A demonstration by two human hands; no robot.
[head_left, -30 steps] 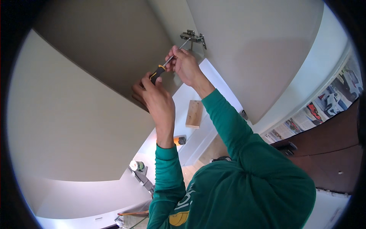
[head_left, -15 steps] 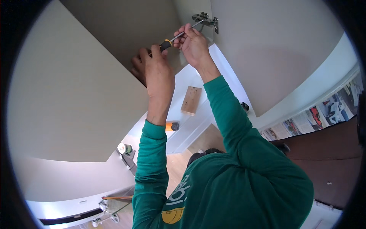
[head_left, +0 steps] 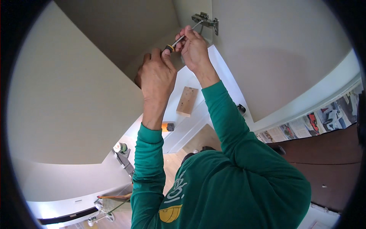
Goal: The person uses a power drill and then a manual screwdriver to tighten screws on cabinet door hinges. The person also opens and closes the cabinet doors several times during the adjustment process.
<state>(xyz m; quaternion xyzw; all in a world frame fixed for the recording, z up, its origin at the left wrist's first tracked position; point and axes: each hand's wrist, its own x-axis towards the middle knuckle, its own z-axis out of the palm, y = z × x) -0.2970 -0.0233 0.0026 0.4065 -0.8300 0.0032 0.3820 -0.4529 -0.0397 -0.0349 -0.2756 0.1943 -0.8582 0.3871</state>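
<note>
A screwdriver (head_left: 177, 41) with a black and yellow handle slants up to the right, its tip at a metal cabinet hinge (head_left: 204, 20). My left hand (head_left: 157, 70) is wrapped round the handle and covers most of it. The fingers of my right hand (head_left: 193, 49) pinch the shaft just short of the hinge. That hinge joins the cabinet's inner side wall to an open door (head_left: 263, 49) on the right. Whether the tip sits in a screw is too small to tell.
Another pale door panel (head_left: 72, 103) stands close on the left of my left arm. Below my hands, a wooden block (head_left: 187, 101) and an orange and black tool (head_left: 167, 127) lie on a white surface (head_left: 183, 131). Printed sheets (head_left: 301, 126) run along the right side.
My left hand has turned round the screwdriver handle, with its thumb now on top. My right hand still holds the shaft. The view has shifted slightly.
</note>
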